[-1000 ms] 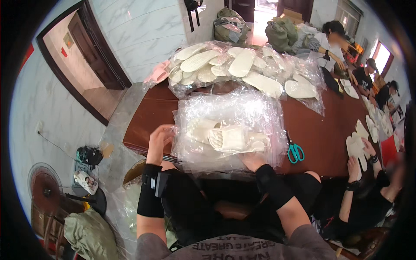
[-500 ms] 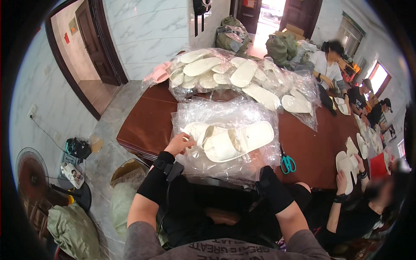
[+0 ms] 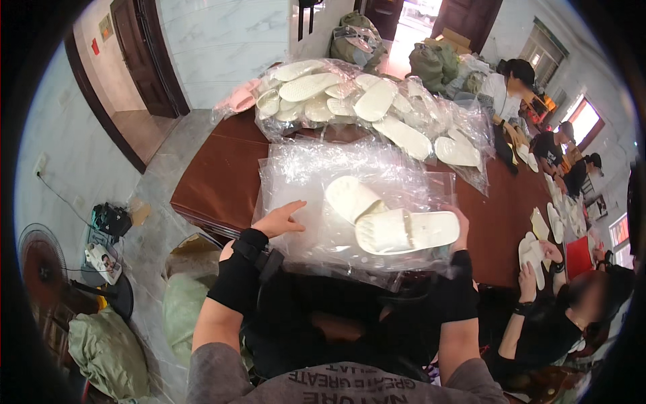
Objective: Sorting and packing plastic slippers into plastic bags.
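A pair of white slippers (image 3: 390, 219) lies stacked inside a clear plastic bag (image 3: 316, 182) on top of a heap of clear bags at the near edge of the brown table (image 3: 215, 182). My left hand (image 3: 279, 219) rests open on the plastic at the bag's left side, fingers spread. My right hand (image 3: 459, 225) grips the right end of the bagged slippers; only its fingers show behind the plastic. Both wrists wear black sleeves.
A large clear bag full of white slippers (image 3: 363, 101) and a few pink ones (image 3: 239, 99) covers the far table. Other people (image 3: 579, 310) sit along the right side handling white insoles. A fan (image 3: 40, 256) and green sacks (image 3: 101, 350) stand on the floor at left.
The pair of slippers in the bag has been pulled closer to me and turned. My left hand has slid in along the plastic, and my right hand stays on the slippers' right end.
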Available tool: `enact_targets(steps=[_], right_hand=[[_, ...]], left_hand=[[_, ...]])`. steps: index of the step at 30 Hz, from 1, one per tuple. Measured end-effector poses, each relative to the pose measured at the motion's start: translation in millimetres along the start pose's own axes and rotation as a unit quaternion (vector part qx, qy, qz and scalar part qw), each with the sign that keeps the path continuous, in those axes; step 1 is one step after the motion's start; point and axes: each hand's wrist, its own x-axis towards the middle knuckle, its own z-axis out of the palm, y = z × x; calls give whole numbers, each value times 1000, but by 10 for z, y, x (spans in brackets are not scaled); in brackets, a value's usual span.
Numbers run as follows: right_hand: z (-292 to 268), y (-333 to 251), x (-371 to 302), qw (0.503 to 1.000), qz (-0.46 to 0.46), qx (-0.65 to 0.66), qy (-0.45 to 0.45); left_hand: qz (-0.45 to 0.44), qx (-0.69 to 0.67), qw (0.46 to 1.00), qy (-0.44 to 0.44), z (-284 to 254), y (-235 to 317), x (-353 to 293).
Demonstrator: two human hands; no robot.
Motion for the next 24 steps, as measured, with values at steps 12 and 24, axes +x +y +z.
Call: enact_targets(steps=[12, 24], right_hand=[[90, 1003, 100, 991, -40, 124, -41], [786, 251, 588, 879, 24, 417, -230]], left_hand=[[-21, 53, 992, 116, 221, 287, 202], [70, -148, 966, 198, 284, 299, 634]])
